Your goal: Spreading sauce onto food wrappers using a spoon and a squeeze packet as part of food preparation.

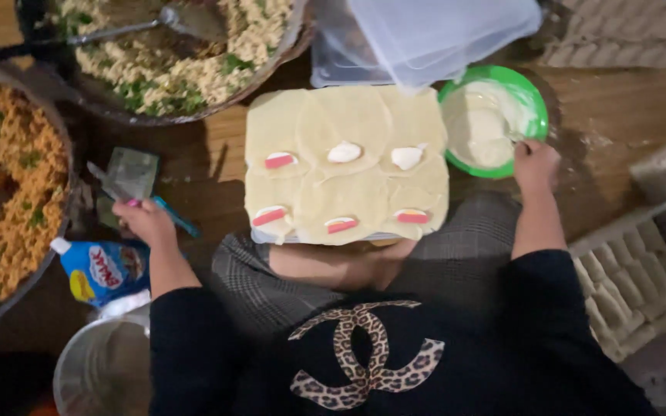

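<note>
A board (pixel 271 236) rests on my lap, covered with several pale dough rounds (pixel 346 123). Red-and-white sticks (pixel 280 160) lie on some rounds and dollops of white cream (pixel 344 152) on others. My right hand (pixel 535 163) is at the near rim of a green bowl (pixel 532 92) of white sauce, its fingers curled into the bowl; what they hold is hidden. My left hand (pixel 144 221) lies on the wooden table to the left of the board, closed over a blue-handled knife (pixel 176 218) whose blade points away past a clear packet (pixel 134 171).
A large pan of pale grain mix (pixel 171 62) with a spoon stands at the top left, and a pan of orange grain (pixel 9 185) at the left. A blue sauce pouch (pixel 102 270), a steel bowl (pixel 102 370), clear plastic tubs (pixel 425 31) and egg cartons (pixel 641 277) surround me.
</note>
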